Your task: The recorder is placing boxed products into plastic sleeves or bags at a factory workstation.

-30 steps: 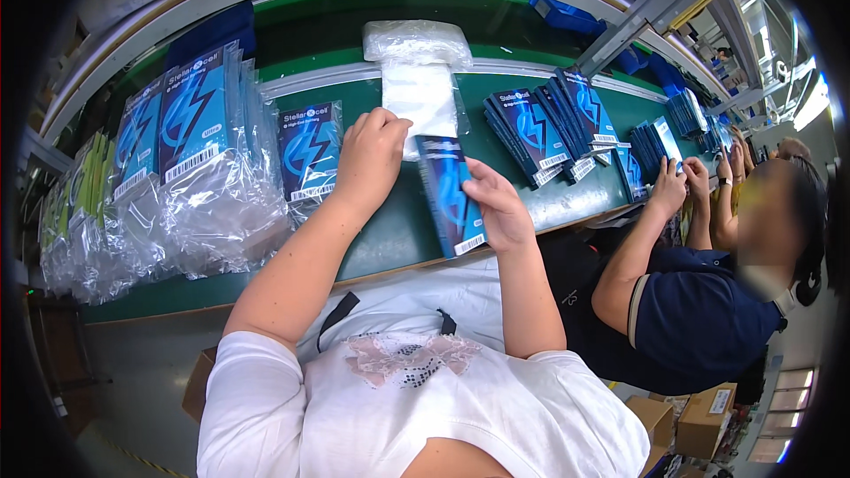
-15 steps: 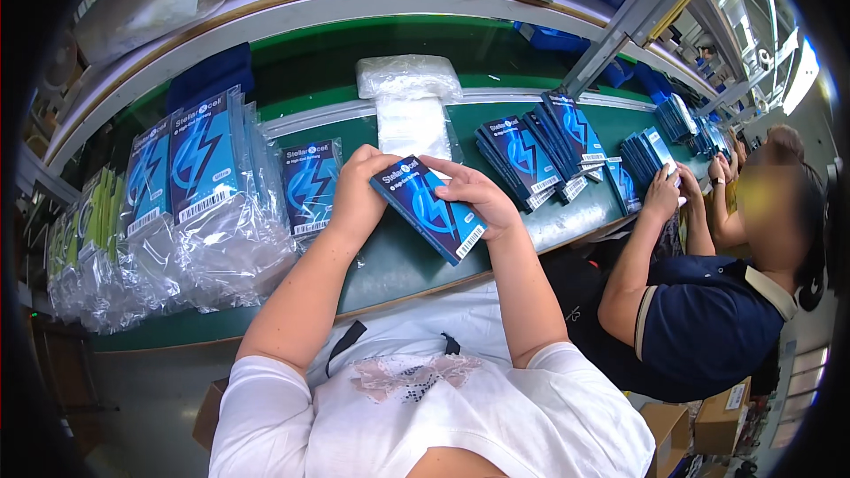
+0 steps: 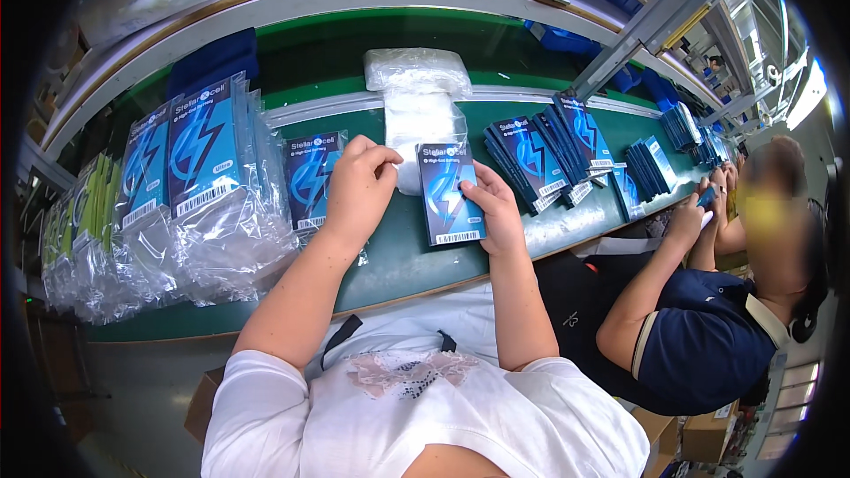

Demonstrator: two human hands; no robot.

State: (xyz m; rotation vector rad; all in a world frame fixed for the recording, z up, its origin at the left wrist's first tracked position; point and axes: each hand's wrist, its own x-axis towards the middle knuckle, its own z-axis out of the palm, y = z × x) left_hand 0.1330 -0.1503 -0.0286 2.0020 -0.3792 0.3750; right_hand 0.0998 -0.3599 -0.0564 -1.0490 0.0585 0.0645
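My right hand (image 3: 498, 212) holds a flat blue battery box (image 3: 450, 199) by its right edge, thumb across the printed front. The box stands nearly upright above the bench. To its left is my left hand (image 3: 363, 190), lifted off the box with thumb and forefinger drawn together; whether anything thin is between them I cannot make out. Just beyond the hands lies a stack of clear plastic bags (image 3: 418, 75), its lower part partly behind the box. Beside my left hand rests a bagged blue box (image 3: 312, 179).
Rows of bagged blue boxes (image 3: 202, 146) and bagged green packs (image 3: 81, 212) lean at the left. Unbagged blue boxes (image 3: 531, 164) stand to the right on the green bench (image 3: 390, 270). A co-worker (image 3: 699, 327) sits at the right. A metal post (image 3: 655, 26) rises behind.
My left hand has let go of the box and moved slightly left and away. The box has turned from slanted to nearly upright, held by my right hand alone.
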